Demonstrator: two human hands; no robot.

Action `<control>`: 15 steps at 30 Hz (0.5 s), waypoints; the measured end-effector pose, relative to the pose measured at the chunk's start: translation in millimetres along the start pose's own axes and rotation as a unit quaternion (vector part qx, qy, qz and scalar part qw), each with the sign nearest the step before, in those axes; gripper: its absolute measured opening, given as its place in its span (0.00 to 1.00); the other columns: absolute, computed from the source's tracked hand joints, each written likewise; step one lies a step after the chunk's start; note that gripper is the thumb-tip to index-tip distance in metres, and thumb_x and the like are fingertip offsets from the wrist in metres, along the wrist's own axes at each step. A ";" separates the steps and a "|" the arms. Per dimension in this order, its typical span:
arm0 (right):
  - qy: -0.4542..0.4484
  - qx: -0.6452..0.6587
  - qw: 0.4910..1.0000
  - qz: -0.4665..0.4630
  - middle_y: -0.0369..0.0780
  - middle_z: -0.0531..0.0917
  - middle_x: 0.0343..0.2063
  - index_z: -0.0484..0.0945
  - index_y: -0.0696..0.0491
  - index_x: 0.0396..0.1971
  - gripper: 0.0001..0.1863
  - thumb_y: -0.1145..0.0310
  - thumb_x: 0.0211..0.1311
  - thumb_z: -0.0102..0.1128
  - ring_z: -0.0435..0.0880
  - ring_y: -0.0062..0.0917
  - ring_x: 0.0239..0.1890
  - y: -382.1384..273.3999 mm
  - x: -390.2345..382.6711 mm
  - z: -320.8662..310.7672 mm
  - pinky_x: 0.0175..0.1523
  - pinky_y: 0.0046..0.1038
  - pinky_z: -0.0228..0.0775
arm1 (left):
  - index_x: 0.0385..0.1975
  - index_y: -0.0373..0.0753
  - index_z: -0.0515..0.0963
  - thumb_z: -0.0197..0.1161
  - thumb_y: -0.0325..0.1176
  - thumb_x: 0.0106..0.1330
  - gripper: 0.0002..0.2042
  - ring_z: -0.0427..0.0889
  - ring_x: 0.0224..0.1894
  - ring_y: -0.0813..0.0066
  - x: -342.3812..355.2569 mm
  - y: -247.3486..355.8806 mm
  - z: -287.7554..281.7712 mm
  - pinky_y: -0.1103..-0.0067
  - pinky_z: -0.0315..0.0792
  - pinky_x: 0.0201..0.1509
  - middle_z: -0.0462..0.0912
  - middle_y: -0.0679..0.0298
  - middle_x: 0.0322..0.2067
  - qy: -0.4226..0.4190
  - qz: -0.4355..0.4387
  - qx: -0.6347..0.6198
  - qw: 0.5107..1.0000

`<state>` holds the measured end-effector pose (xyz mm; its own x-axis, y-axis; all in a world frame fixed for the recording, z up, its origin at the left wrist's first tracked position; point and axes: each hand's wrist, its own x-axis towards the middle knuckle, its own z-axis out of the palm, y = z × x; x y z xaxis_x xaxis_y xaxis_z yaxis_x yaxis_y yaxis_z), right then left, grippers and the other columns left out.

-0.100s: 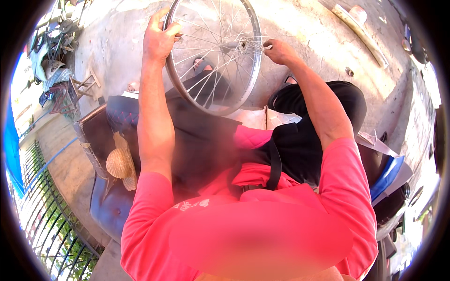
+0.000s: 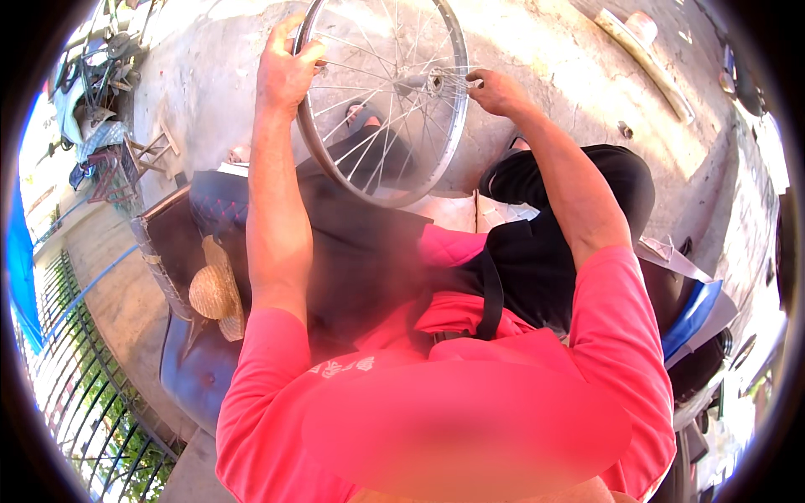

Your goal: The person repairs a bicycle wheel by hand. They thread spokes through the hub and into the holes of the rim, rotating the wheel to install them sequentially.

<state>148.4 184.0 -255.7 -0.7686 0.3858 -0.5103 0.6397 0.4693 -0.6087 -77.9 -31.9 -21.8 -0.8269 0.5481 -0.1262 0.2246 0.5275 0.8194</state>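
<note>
A bare bicycle wheel (image 2: 459, 126) with a silver rim, thin spokes and a central hub stands tilted in front of my lap, without a tyre. My left hand (image 2: 287, 71) is wrapped round the rim's left side, thumb toward the spokes. At the right side of the rim, my right hand (image 2: 496, 90) has thumb and forefinger pinched close to the metal. A thin spoke (image 2: 475, 68) seems to stick out past the rim at these fingertips; the exact contact is too small to see. The wheel's top is cut off by the picture's edge.
A long pale wooden piece (image 2: 646, 65) lies on the concrete floor at the far right. On the left are a straw hat (image 2: 215, 292), a small wooden stool (image 2: 154, 151), a dark blue cushioned seat (image 2: 197, 369) and piled items. A metal fence (image 2: 92, 394) runs along the lower left.
My right hand has shifted slightly left, closer to the rim. My left hand and the wheel look nearly unmoved.
</note>
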 end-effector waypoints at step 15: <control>0.032 0.014 0.999 0.006 0.46 0.84 0.52 0.78 0.43 0.60 0.26 0.58 0.60 0.61 0.82 0.41 0.57 -29.3 8.5 6.2 0.61 0.41 0.74 | 0.65 0.37 0.71 0.67 0.33 0.66 0.27 0.87 0.36 0.73 0.7 -6.5 -3.4 0.78 0.78 0.39 0.86 0.59 0.39 -0.015 0.005 -0.013 1.000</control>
<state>123.2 168.6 -246.0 -0.7596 0.4408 -0.4782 0.6474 0.4420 -0.6210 -81.6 -37.1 -25.3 -0.8090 0.5723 -0.1343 0.2192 0.5056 0.8345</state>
